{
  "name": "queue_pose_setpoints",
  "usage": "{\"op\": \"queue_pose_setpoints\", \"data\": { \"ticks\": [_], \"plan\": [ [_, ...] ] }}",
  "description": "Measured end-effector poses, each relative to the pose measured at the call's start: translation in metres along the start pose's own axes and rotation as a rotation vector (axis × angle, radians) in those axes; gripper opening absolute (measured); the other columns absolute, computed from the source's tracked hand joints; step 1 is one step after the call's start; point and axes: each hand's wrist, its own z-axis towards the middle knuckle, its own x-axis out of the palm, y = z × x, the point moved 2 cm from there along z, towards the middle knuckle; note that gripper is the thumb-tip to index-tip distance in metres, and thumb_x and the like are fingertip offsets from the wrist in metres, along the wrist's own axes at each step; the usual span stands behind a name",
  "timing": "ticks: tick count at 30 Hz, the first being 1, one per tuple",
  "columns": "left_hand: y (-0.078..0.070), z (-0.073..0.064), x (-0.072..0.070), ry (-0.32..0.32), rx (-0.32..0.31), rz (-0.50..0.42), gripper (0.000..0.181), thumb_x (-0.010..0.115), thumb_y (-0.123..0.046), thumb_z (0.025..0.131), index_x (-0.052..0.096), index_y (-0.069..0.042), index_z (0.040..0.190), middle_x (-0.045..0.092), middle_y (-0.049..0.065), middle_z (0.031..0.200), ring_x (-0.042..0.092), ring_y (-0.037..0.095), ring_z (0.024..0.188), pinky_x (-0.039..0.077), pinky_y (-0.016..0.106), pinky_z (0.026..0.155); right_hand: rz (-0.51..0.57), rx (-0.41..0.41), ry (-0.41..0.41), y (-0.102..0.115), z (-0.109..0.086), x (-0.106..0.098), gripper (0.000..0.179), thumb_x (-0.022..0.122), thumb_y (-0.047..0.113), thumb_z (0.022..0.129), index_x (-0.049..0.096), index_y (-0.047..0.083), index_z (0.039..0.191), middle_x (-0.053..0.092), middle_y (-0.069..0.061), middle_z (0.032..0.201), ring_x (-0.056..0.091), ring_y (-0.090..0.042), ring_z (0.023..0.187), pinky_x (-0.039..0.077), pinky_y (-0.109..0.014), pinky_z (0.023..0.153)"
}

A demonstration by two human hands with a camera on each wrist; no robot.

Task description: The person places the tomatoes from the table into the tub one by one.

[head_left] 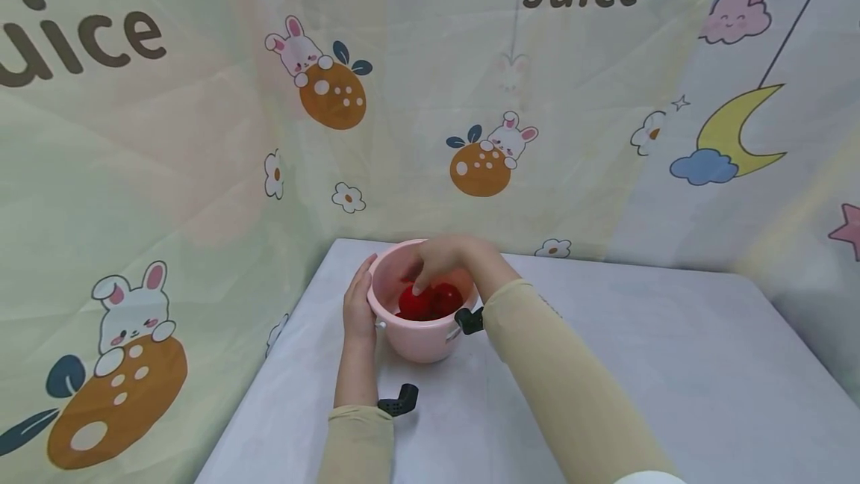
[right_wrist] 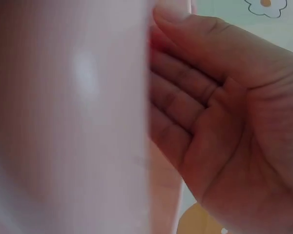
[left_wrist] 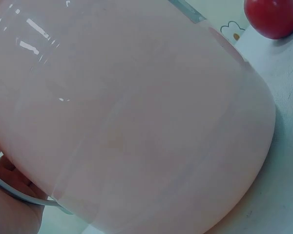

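A pink bucket (head_left: 419, 338) stands upright on the white-covered table, with several round red fruits (head_left: 446, 300) inside. My left hand (head_left: 359, 308) rests along the bucket's left side, fingers lying against the wall up to the rim. In the left wrist view part of that hand (left_wrist: 12, 195) shows beside the bucket's grey handle (left_wrist: 19, 195). My right hand (head_left: 443, 256) reaches over the far rim into the bucket, its thumb at a red fruit (head_left: 413, 305). The bucket wall hides its fingertips in the right wrist view, so I cannot tell whether they grip that fruit.
Another red fruit (left_wrist: 272, 17) lies on the table beyond the bucket in the left wrist view. White cloth (head_left: 658, 364) covers the tabletop. Curtains with rabbit prints (head_left: 480, 166) hang close along the back and left. Each wrist carries a small black camera mount (head_left: 401, 399).
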Motion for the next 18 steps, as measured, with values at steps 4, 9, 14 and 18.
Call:
{"op": "queue_pose_setpoints", "data": {
  "ticks": [4,9,14,18],
  "plan": [
    [0.001,0.000,0.001,0.005,0.004,-0.004,0.034,0.046,-0.048,0.100,0.054,-0.049,0.133,0.051,-0.022,0.143,0.041,0.010,0.137,0.040,0.047,0.113,0.017,-0.014,0.001,-0.002,-0.001,-0.001,0.051,0.083,0.021,0.079,0.066,0.031,0.125,0.065,0.006,0.123,0.054,-0.023,0.119,0.056,-0.046,0.094],
    [0.001,-0.001,0.003,-0.003,-0.006,-0.004,0.034,0.046,-0.047,0.100,0.055,-0.048,0.133,0.051,-0.022,0.142,0.041,0.009,0.137,0.039,0.048,0.114,-0.021,-0.023,0.005,-0.003,-0.002,-0.003,0.044,0.078,0.024,0.084,0.067,0.030,0.126,0.065,0.009,0.119,0.053,-0.021,0.119,0.055,-0.044,0.095],
    [0.001,-0.002,0.003,-0.002,-0.010,-0.002,0.034,0.047,-0.049,0.099,0.054,-0.050,0.133,0.050,-0.023,0.142,0.041,0.009,0.137,0.041,0.046,0.113,-0.094,-0.063,-0.022,-0.004,-0.009,-0.011,0.039,0.072,0.029,0.090,0.066,0.030,0.128,0.065,0.011,0.120,0.053,-0.019,0.121,0.054,-0.043,0.096],
    [0.002,0.000,0.002,-0.006,0.010,0.000,0.035,0.047,-0.050,0.099,0.054,-0.049,0.133,0.051,-0.022,0.142,0.041,0.009,0.137,0.042,0.047,0.112,-0.094,-0.122,-0.066,-0.011,-0.020,-0.017,0.040,0.069,0.033,0.091,0.064,0.032,0.131,0.063,0.012,0.128,0.051,-0.017,0.126,0.055,-0.042,0.096]
  ]
}}
